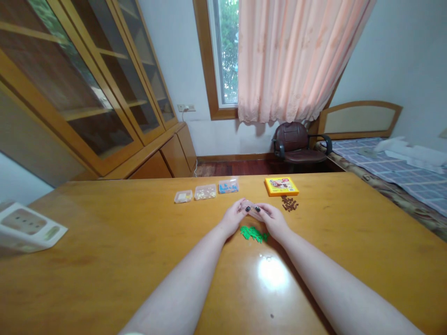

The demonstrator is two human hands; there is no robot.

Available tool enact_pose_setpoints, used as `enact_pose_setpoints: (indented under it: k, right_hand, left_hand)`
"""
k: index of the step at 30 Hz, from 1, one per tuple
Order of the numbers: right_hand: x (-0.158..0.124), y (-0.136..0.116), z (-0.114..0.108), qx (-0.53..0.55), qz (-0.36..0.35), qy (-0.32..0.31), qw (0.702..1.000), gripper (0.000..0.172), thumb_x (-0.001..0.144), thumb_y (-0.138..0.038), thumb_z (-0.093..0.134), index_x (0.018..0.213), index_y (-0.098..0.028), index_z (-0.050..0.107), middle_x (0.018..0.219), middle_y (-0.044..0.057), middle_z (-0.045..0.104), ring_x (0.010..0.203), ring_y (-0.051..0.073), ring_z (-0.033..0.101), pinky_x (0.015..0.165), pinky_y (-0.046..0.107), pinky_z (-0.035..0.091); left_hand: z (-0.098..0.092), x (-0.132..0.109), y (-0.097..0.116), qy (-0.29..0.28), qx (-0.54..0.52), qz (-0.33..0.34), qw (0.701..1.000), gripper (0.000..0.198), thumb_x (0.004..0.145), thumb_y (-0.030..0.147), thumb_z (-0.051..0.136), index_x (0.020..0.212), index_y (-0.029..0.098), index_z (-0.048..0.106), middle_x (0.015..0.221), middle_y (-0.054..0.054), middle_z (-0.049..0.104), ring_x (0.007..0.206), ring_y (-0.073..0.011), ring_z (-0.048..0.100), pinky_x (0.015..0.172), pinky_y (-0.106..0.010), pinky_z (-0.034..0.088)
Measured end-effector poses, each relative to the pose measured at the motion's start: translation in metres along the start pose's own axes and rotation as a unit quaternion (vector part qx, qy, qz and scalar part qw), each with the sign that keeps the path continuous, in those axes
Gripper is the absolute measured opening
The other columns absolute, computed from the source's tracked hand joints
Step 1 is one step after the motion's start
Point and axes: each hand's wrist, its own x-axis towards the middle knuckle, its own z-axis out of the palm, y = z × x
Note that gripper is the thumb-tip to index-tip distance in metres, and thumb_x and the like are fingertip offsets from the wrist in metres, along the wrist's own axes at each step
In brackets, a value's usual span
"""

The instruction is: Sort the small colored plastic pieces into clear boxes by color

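Observation:
Both hands meet at the middle of the table around a small clear plastic box [252,210]. My left hand [234,217] grips its left side and my right hand [274,220] its right side, thumbs on top. The fingers below hide much of the box. Just in front of the hands, a pile of small green pieces [252,233] lies loose on the table. Beyond my right hand is a heap of small brown pieces [289,204], close to a yellow box [281,186] with a printed top.
At the table's far side stand three clear boxes: one with pale pieces [183,197], one with cream pieces [205,192], one with blue pieces [228,186]. A white device [30,228] sits at the left edge. An office chair [295,144] and a bed [401,167] are beyond the table [104,270].

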Motion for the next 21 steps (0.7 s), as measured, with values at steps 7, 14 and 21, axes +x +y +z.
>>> enact_pose_setpoints:
  k: [7, 14, 21]
  right_hand:
    - [-0.004, -0.002, -0.002, -0.141, -0.098, -0.043, 0.984, 0.028, 0.085, -0.032, 0.047, 0.105, -0.021, 0.065, 0.103, 0.008, 0.067, 0.096, 0.022, 0.061, 0.087, 0.038, 0.046]
    - [-0.008, -0.01, -0.001, -0.147, -0.107, -0.058, 0.982, 0.032, 0.091, -0.035, 0.041, 0.107, -0.019, 0.064, 0.107, 0.01, 0.067, 0.099, 0.021, 0.061, 0.088, 0.036, 0.047]
    - [-0.012, -0.014, 0.0, -0.197, -0.13, -0.031, 0.971, 0.034, 0.093, -0.035, 0.038, 0.107, -0.02, 0.065, 0.105, 0.009, 0.068, 0.097, 0.021, 0.062, 0.087, 0.035, 0.047]
  left_hand:
    - [0.002, 0.0, 0.002, 0.037, 0.004, -0.026, 0.999, 0.06, 0.076, 0.03, 0.065, 0.128, 0.007, 0.045, 0.111, -0.015, 0.063, 0.102, -0.0225, 0.06, 0.096, -0.039, 0.043]
    - [0.001, 0.002, -0.001, 0.059, -0.045, -0.019, 0.997, 0.062, 0.066, 0.027, 0.074, 0.122, 0.009, 0.053, 0.097, -0.01, 0.068, 0.088, -0.019, 0.064, 0.087, -0.034, 0.049]
    - [-0.001, 0.001, 0.002, 0.045, -0.014, -0.018, 0.999, 0.066, 0.067, 0.026, 0.072, 0.126, 0.008, 0.05, 0.098, -0.011, 0.068, 0.087, -0.0182, 0.064, 0.085, -0.033, 0.05]
